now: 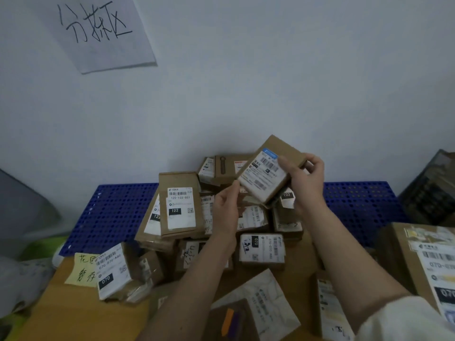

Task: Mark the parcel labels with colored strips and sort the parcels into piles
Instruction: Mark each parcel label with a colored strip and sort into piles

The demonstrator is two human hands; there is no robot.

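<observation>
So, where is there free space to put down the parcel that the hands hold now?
Bare patches: the blue perforated mat left of the parcel heap, the mat's right end behind the right hand, and the brown surface below the yellow note. The middle is crowded.

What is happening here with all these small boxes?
A person is sorting parcels. Both hands hold one small cardboard parcel up above the heap: the right hand grips its right side, with the thumb by a blue strip on the label, and the left hand pinches its lower left corner. Below, more labelled parcels lie piled on a blue perforated pallet; one upright parcel reads 122. A handwritten sign hangs on the wall.
</observation>
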